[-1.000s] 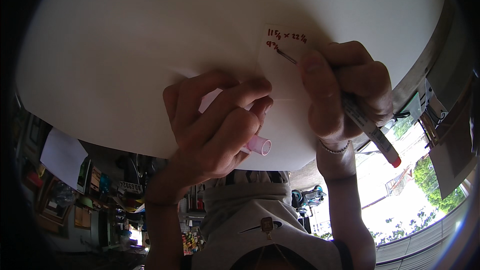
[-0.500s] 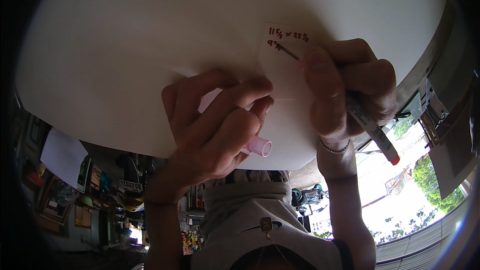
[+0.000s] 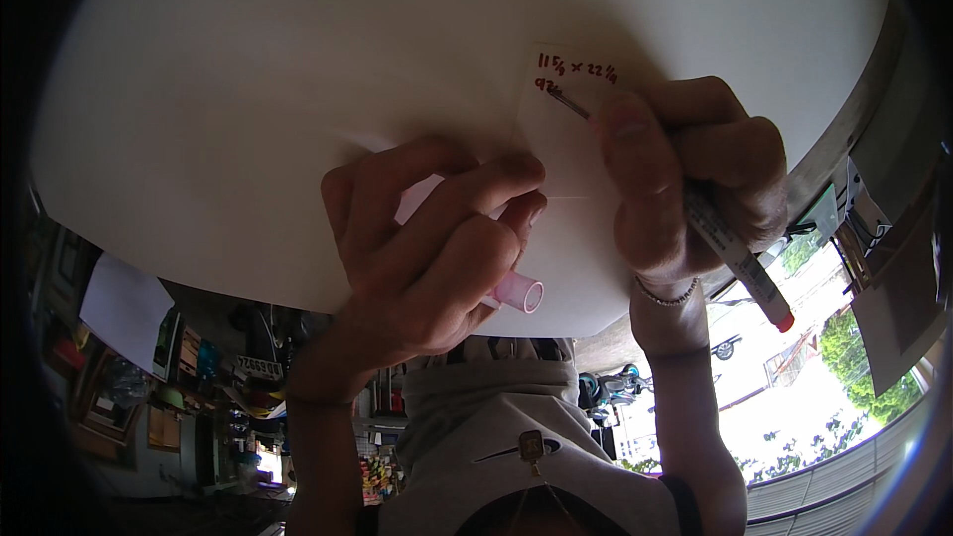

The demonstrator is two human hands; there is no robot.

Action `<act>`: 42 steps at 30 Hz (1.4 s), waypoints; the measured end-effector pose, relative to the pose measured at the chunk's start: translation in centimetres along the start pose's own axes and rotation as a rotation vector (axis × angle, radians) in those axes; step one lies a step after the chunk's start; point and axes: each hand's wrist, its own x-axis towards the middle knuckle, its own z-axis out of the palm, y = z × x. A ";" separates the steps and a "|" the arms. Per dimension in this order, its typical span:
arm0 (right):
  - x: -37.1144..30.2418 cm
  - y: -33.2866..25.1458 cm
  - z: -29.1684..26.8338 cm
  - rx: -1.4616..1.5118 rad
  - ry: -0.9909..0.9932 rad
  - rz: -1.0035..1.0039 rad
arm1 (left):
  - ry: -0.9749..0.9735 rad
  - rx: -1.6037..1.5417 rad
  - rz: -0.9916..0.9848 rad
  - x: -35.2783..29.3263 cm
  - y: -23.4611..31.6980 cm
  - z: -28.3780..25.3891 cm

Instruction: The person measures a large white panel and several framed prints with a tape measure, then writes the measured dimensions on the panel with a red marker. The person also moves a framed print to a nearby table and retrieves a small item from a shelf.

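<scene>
A small white paper note [image 3: 571, 154] with red handwriting lies on a large white surface. My right hand [image 3: 685, 174] grips a slim marker pen [image 3: 740, 263] with a pale barrel and a red end. The dark tip of the pen meets the second line of writing on the note. Close to the note's near left edge, my left hand [image 3: 427, 238] is closed around a pink translucent tube-shaped thing [image 3: 520, 293], whose round end sticks out below the fingers. The middle of that pink thing is hidden by the fingers, so its kind does not show.
The white surface [image 3: 199, 139] fills the upper view and ends at a curved edge near my body. Shelves with mixed items [image 3: 208, 387] stand at the lower left. At the right are a bright opening onto greenery [image 3: 859, 362] and a brown panel [image 3: 898, 328].
The note has shifted very slightly to the right, together with my left fingertips and the pink tube-shaped thing. The pen tip has moved slightly along the second line. Both grips are the same.
</scene>
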 end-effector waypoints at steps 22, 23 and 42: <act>-0.1 1.2 -0.2 0.452 0.207 0.047 | 0.046 -0.105 -0.032 0.4 -0.2 -0.1; -0.1 0.9 -0.2 0.442 0.208 0.073 | 0.048 -0.135 -0.053 0.4 -0.1 -0.3; -1.0 0.8 0.3 0.053 0.219 -0.013 | 0.081 0.127 0.014 0.8 0.2 0.6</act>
